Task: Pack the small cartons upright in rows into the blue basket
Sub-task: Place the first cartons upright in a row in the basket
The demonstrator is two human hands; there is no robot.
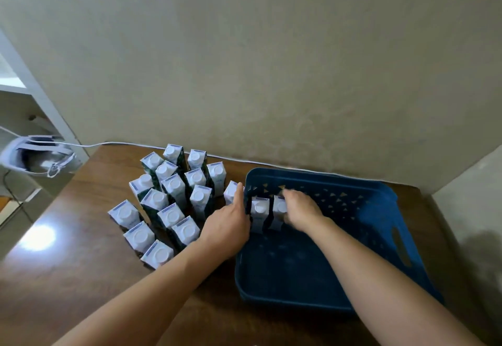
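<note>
The blue basket [380,237] stands on the right of the brown table. Two white-topped small cartons stand upright inside it by its left wall: one carton [259,211] free, the other carton [278,210] gripped by my right hand [301,210]. Several more cartons [168,199] stand upright in a cluster on the table left of the basket. My left hand [228,226] lies against the outside of the basket's left wall, fingers reaching to a carton [231,191] beside the rim; whether it grips that carton is unclear.
The table [81,264] backs onto a beige wall, with a white cable [122,143] running along its far edge. A white device [35,155] sits past the table's left corner. The near part of the basket floor is bare.
</note>
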